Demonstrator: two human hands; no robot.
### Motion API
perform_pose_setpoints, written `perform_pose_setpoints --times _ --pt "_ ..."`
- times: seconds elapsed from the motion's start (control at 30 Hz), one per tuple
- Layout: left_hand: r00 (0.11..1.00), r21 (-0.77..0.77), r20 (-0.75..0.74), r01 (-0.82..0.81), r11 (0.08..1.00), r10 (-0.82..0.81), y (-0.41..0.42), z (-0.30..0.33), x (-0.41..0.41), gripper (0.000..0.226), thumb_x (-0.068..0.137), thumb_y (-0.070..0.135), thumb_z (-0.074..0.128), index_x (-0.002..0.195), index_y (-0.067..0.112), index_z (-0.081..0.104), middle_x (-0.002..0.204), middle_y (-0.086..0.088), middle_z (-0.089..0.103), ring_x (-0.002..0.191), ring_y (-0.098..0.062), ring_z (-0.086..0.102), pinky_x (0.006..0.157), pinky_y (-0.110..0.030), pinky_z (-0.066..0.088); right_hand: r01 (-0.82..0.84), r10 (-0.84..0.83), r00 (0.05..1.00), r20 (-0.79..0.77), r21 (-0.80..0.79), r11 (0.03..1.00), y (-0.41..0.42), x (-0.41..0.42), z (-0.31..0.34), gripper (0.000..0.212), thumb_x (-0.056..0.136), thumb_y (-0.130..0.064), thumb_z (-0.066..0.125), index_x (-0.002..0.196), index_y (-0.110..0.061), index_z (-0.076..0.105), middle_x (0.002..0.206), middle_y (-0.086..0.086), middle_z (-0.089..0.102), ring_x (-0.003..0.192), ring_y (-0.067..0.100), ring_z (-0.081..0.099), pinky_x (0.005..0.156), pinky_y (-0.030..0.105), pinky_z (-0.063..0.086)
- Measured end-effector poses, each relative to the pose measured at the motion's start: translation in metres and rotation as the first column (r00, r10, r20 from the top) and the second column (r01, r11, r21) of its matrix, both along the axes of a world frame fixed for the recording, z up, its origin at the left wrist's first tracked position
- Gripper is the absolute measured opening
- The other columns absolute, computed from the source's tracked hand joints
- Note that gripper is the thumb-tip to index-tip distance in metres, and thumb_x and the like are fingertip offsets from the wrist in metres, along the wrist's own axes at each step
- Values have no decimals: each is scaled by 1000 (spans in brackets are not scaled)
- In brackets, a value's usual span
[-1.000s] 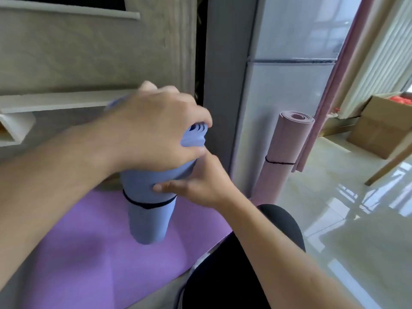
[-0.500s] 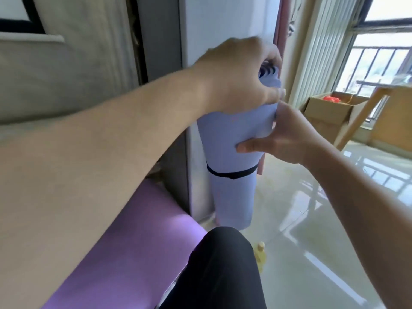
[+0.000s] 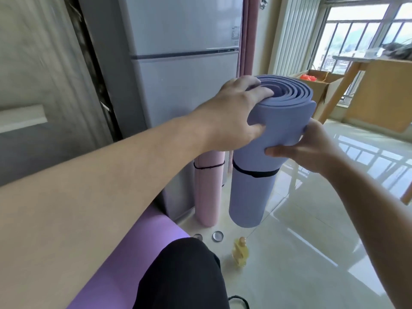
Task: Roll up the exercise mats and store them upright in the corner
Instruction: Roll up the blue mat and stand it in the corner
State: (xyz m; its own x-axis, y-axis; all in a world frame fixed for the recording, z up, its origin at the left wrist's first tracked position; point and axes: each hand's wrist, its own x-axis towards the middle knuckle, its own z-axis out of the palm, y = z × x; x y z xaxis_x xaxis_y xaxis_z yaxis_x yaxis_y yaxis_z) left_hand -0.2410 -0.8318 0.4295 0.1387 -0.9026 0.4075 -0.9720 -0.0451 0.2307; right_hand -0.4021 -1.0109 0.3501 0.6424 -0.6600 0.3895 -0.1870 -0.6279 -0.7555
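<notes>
A rolled blue mat (image 3: 254,192) with a black strap round its middle stands upright, its lower end at or just above the floor. My left hand (image 3: 234,112) grips its top rim, fingers curled over the spiral end. My right hand (image 3: 305,150) holds the upper right side, thumb across the front. A rolled pink mat (image 3: 208,192), also strapped, stands upright just left of it against the fridge (image 3: 185,90). A purple mat (image 3: 138,259) lies flat on the floor at lower left.
A small yellow bottle (image 3: 240,253) and two round metal lids (image 3: 217,236) lie on the glossy tile floor near the mats. My black-clad knee (image 3: 182,275) is at the bottom. A cardboard box (image 3: 321,85) and a wooden table (image 3: 379,94) stand at right by the window.
The blue mat has been carried right, off the purple mat, to beside the pink roll by the fridge. Both hands stayed on its top end.
</notes>
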Motion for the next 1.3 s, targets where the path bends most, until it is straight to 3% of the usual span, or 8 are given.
perform_pose_setpoints --times 0.1,0.2,0.33,0.5,0.63,0.87,1.1,1.3 --pt "999 35 -36 8 999 -7 -17 -18 9 70 98 38 67 162 32 39 169 4 24 156 -17 18 128 -33 17 18 -18 1000 0 35 999 -17 9 -21 82 55 -29 105 126 -41 66 118 -17 73 112 12 68 90 37 56" --pt "999 95 -50 0 995 5 -34 -40 19 73 99 38 66 164 32 34 171 5 20 158 -16 15 124 -29 12 29 -28 1000 -13 95 995 -30 22 -46 77 63 -21 103 127 -39 65 113 -23 73 101 -6 67 81 22 55" --pt "995 211 -94 -12 977 32 -60 -77 37 78 100 33 63 168 29 25 175 4 12 161 -16 7 130 -34 12 66 -57 996 -66 146 987 -46 46 -88 77 62 -29 102 130 -34 66 113 -16 74 104 8 70 81 30 57" --pt "983 335 -152 -43 941 99 -89 -116 62 86 102 23 56 170 36 5 177 11 -7 162 -9 -11 132 -43 10 122 -114 992 -51 202 972 -62 73 -130 72 66 -30 99 130 -35 66 110 -23 73 98 -3 68 73 21 54" --pt "976 324 -189 -40 945 106 -104 -120 70 91 100 21 57 170 33 0 176 10 -11 161 -11 -16 133 -43 6 121 -116 993 -32 295 948 -77 85 -134 78 65 -30 100 134 -35 63 114 -20 75 99 1 71 82 30 60" --pt "981 237 -182 -27 971 72 -107 -123 71 91 97 22 63 170 31 10 177 7 -1 162 -14 -7 132 -39 5 20 -39 998 42 384 923 -81 81 -135 76 73 -8 96 137 -27 60 113 -18 76 100 -1 72 77 19 59" --pt "976 260 -192 -47 965 100 -102 -118 66 93 95 22 63 169 37 9 174 16 -4 160 -13 -10 132 -44 11 -5 -61 989 137 438 899 -75 80 -125 77 74 -4 95 138 -25 56 120 -11 73 98 -2 72 78 21 60" --pt "973 273 -203 -50 961 109 -92 -116 68 93 94 21 63 169 37 10 172 16 1 160 -12 -2 131 -43 18 41 -106 987 117 460 887 -78 75 -120 81 73 -14 97 141 -25 55 132 -7 68 115 16 69 95 41 60"
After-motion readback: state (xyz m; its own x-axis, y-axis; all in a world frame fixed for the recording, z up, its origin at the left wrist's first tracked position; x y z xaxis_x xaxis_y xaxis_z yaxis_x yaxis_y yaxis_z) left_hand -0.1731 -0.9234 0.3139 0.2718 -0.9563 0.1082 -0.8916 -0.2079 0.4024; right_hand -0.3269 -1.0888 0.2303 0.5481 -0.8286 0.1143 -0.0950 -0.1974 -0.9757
